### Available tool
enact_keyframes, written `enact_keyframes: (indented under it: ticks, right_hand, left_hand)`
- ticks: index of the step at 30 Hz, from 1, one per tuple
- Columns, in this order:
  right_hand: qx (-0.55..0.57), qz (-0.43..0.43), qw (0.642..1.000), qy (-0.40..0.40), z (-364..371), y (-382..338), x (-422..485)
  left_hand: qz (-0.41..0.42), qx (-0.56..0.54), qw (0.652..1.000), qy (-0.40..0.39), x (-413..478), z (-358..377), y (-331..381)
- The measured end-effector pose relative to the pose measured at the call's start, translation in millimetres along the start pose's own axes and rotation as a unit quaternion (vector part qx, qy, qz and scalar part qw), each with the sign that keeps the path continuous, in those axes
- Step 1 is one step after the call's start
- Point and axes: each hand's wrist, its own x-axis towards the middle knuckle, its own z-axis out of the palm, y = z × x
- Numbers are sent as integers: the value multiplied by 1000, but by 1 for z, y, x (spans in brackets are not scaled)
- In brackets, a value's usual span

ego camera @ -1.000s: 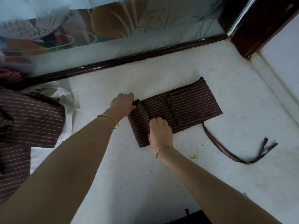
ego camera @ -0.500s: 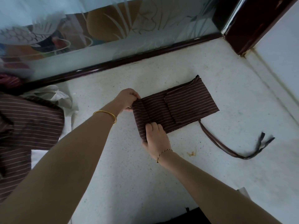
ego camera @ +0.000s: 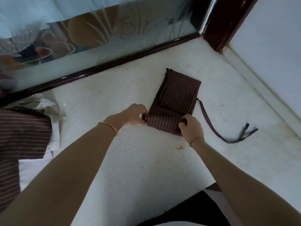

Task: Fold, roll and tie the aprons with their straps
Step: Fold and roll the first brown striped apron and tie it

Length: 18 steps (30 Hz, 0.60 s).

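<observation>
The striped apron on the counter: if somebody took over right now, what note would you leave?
Hands: left hand grips the left end of the roll; right hand grips the right end.
The apron lies folded narrow on the counter, its strap trailing loose to the right.
Done: folding, first turns of rolling.
Left: roll to the far end, tie with the strap. More striped cloth lies at far left.

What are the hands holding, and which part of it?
The striped apron. The left hand grips one end of its rolled-up part, the right hand the other end.
</observation>
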Motion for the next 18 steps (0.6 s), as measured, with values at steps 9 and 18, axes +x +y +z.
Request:
enact_keyframes:
  ticks: [9, 18]
  right_hand:
    - [157, 42, 986, 37, -27, 41, -11]
    - [74, 55, 995, 47, -17, 50, 0]
  left_hand:
    - [-72, -144, 987, 20, 8, 39, 40]
    - [-154, -76, 980, 100, 18, 56, 49]
